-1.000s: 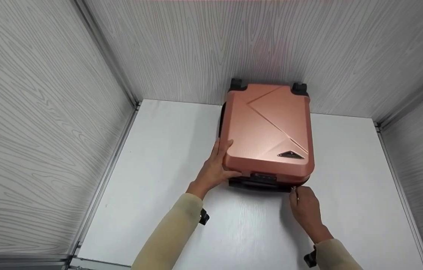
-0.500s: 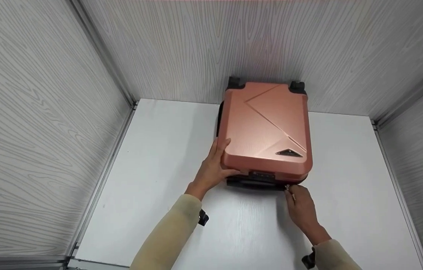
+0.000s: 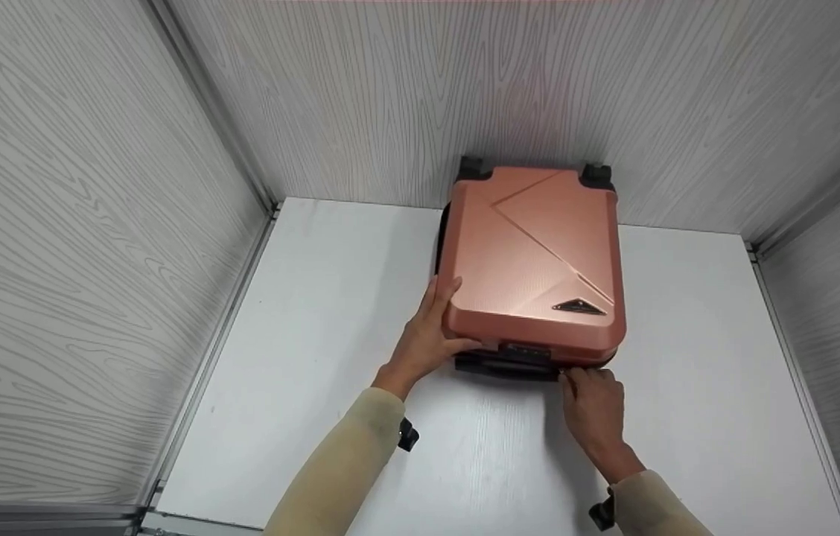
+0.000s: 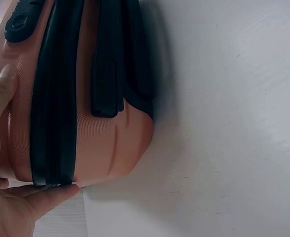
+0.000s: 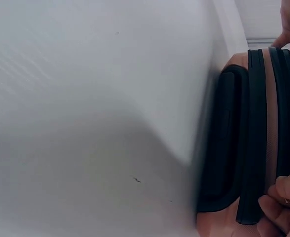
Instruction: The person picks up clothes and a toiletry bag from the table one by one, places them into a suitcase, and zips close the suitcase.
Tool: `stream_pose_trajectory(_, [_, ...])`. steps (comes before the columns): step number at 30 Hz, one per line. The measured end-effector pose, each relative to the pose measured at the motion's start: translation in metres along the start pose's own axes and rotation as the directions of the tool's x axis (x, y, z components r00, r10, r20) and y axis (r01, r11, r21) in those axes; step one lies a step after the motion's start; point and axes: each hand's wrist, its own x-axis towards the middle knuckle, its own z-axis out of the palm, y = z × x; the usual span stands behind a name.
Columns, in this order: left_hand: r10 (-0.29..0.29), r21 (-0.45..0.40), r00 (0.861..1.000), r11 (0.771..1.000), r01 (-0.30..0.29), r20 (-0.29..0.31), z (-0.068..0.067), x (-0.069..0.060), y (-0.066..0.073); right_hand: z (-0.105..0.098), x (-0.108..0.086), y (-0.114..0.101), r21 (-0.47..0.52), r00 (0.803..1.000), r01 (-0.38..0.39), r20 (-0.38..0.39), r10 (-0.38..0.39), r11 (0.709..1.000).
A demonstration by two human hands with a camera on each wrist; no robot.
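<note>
A rose-pink hard-shell suitcase (image 3: 532,253) lies flat on the white surface, its two black wheels toward the back wall. My left hand (image 3: 424,339) grips its near left corner, thumb on the near end and fingers along the side. In the left wrist view, that thumb (image 4: 4,89) presses the pink shell beside the black zipper band (image 4: 53,108). At the near right corner, my right hand (image 3: 595,406) pinches a small metallic zipper pull (image 5: 288,201), mostly hidden by the fingers. Between the hands is a black lock (image 3: 526,352), above the black carry handle (image 3: 502,366).
Wood-grain panels stand at the back (image 3: 360,97), left (image 3: 77,246) and right. Metal strips run along the white surface's (image 3: 301,298) side edges. The suitcase's wheel end is close to the back panel.
My right hand has slid left along the suitcase's near end with the zipper pull, from the right corner toward the handle. The left hand keeps its grip on the corner.
</note>
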Motion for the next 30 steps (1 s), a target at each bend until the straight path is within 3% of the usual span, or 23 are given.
stream_pose_trajectory(9, [-0.005, 0.039, 1.0, 0.999, 0.006, -0.021, 0.002, 0.001, 0.0, 0.004, -0.001, -0.01, 0.097, 0.997, -0.068, 0.028, 0.065, 0.993])
stream_pose_trajectory(17, [-0.019, 0.033, 1.0, 0.999, 0.02, -0.018, 0.003, 0.0, 0.0, 0.009, 0.004, -0.022, 0.098, 0.998, -0.045, 0.053, 0.04, 0.994])
stream_pose_trajectory(22, [-0.014, 0.048, 1.0, 0.999, 0.015, -0.024, 0.001, 0.0, 0.0, 0.015, 0.005, -0.027, 0.105, 0.998, 0.005, 0.058, -0.012, 0.994])
stream_pose_trajectory(30, [-0.025, 0.018, 0.999, 1.0, 0.026, -0.021, 0.004, -0.001, 0.002, 0.028, 0.008, -0.045, 0.128, 0.991, 0.131, 0.002, -0.132, 0.983])
